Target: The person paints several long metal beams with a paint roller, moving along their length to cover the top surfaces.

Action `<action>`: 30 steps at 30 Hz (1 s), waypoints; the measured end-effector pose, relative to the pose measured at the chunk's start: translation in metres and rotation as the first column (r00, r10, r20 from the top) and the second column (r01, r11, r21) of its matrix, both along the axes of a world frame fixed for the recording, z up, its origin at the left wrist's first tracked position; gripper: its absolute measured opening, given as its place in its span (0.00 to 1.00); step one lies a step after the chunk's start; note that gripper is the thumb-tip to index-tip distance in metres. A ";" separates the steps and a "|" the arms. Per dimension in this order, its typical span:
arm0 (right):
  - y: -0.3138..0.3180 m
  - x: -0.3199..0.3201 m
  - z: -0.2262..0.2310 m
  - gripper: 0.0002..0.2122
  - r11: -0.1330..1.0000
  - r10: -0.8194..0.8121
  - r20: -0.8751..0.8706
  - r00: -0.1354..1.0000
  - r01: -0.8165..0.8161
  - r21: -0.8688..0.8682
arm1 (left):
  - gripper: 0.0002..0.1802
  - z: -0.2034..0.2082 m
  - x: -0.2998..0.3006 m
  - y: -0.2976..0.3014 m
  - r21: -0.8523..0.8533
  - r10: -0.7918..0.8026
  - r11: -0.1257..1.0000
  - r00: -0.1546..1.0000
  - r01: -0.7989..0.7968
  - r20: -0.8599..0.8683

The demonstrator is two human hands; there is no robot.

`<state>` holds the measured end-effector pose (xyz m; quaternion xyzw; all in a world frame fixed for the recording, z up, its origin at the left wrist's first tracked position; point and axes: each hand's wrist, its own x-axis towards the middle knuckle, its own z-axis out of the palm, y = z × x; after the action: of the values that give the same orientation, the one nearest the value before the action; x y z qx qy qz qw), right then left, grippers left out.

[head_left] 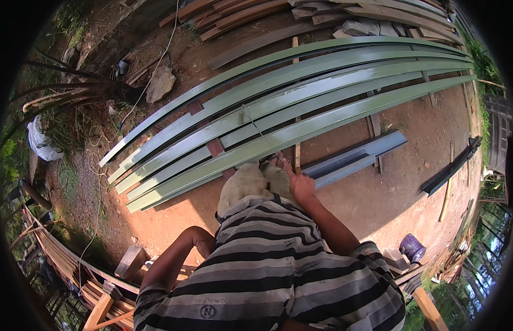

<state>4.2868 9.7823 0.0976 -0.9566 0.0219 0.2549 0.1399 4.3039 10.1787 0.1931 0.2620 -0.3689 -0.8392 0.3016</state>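
Observation:
In my right hand (300, 182) is the near end of a paint roller (260, 131) with a long thin metal rod, the fingers closed round it. Its small head rests on or just over one of the middle green metal beams (289, 99). Several such long beams lie side by side across the ground, with a glossy pale green surface. My left hand (204, 243) is down beside my striped shirt, near my hip; its fingers are hidden. My bent knees are close to the nearest green beam (185, 190).
Thin wooden battens (297, 151) and reddish blocks (215, 147) lie under the beams. To the right are grey-blue metal channels (356, 160), a dark metal piece (452, 165) and a purple bucket (412, 248). Timber (245, 16) is stacked at the back; a rock (160, 84) and cord lie left.

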 end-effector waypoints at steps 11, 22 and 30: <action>0.047 0.053 -0.019 0.21 0.996 0.075 -0.091 0.993 -0.069 0.064 | 0.39 -0.046 0.079 0.018 -0.140 -0.142 0.979 0.988 0.149 0.056; -0.111 0.070 0.021 0.21 0.562 -0.603 -0.380 0.702 0.711 0.422 | 0.36 -0.064 0.129 -0.045 -0.177 -0.188 0.963 0.977 0.204 0.104; -0.188 0.088 -0.039 0.23 0.768 -0.316 -0.259 0.913 0.407 0.495 | 0.34 -0.063 0.111 -0.123 -0.181 -0.083 0.979 0.994 0.095 0.073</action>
<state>4.3750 9.5939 0.0584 -0.8319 0.1447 0.2949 0.4472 4.4151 10.0558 0.1299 0.2436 -0.4659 -0.8052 0.2744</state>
